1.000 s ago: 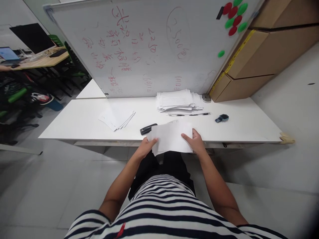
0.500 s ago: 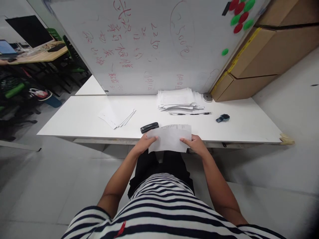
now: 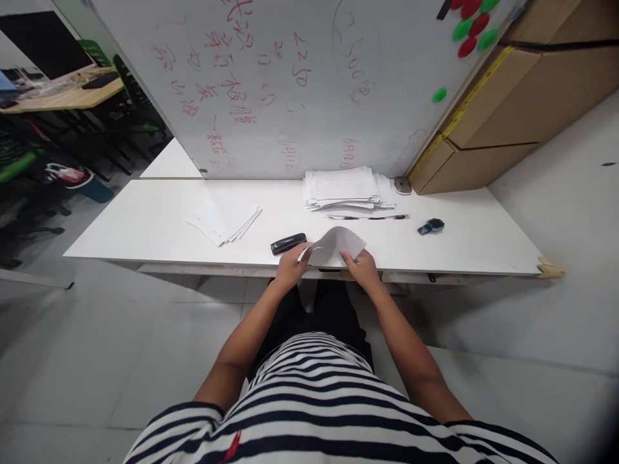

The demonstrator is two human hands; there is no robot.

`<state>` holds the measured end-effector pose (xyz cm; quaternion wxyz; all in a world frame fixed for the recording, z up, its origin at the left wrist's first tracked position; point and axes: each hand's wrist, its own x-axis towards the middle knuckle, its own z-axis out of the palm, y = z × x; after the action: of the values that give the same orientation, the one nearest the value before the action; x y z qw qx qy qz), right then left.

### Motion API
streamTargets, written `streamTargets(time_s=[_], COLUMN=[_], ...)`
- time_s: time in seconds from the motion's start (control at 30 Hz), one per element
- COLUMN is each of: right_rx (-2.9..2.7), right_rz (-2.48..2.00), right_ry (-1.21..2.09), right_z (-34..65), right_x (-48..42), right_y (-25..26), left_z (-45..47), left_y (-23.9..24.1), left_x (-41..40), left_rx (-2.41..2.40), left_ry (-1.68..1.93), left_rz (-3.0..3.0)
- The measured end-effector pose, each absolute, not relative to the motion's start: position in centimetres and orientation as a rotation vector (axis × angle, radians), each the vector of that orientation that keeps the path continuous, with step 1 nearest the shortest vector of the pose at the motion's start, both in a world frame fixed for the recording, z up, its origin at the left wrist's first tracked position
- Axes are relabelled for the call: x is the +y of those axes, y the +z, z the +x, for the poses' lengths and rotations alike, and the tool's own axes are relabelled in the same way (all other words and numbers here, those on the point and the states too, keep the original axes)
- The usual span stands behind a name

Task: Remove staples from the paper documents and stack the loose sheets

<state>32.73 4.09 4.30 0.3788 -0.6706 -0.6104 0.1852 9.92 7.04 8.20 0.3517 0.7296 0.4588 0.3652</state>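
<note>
Between my two hands is white paper, bowed upward in the middle over the desk's front edge; whether it is one sheet or more I cannot tell. My left hand pinches its left side, thumb on top. At the right side my right hand grips it the same way. A black stapler lies on the desk just beyond my left hand. Farther left, several fanned sheets rest flat. Behind the held paper is a thick stack of papers, with a pen in front of it.
The white desk backs onto a whiteboard with red writing and magnets. Cardboard boxes are piled at the back right. A dark watch-like item lies on the right, and a grey round-cornered object sits beside the stack.
Both hands have moved closer together and slightly forward. The paper has gone from nearly flat to bowed upward between them. The view has shifted slightly.
</note>
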Motion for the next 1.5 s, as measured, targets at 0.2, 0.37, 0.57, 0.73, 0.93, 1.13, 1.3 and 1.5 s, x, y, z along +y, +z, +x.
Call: streamTargets(time_s=[0.2,0.37,0.57,0.73,0.93,1.13,1.3,1.5], right_rx=[-1.695,-1.552,-1.042,-0.777,-0.775,-0.809,-0.817,-0.856], right_rz=[-1.779,-1.842,-1.741,-1.674,-1.601,-1.609,-1.61,-1.586], right_ry=[0.272,0.326,0.728,0.988,1.115,1.209,1.186,1.227], right_z=[33.0,33.2,34.9,36.9,36.7,36.4,36.5,35.8], right_x=[4.1,2.9,-0.4,-1.2,-0.8,-0.5,-0.1,0.7], right_y=[2.7,3.5,3.8,2.0,2.0,2.8,3.3,4.7], left_z=[9.7,10.0,8.3,6.2,5.3,4.8,4.7,4.7], left_y=[7.2,7.6,6.6,3.9,3.1,3.5,3.7,3.8], left_x=[7.9,8.4,10.1,12.6,12.9,12.6,12.6,12.6], left_rx=[1.326,1.294,1.614,1.732,1.598,1.485,1.446,1.41], left_ry=[0.878,0.882,0.976,0.599,0.578,0.607,0.591,0.597], left_rz=[1.961,2.067,2.309,2.411,2.526,2.53,2.532,2.518])
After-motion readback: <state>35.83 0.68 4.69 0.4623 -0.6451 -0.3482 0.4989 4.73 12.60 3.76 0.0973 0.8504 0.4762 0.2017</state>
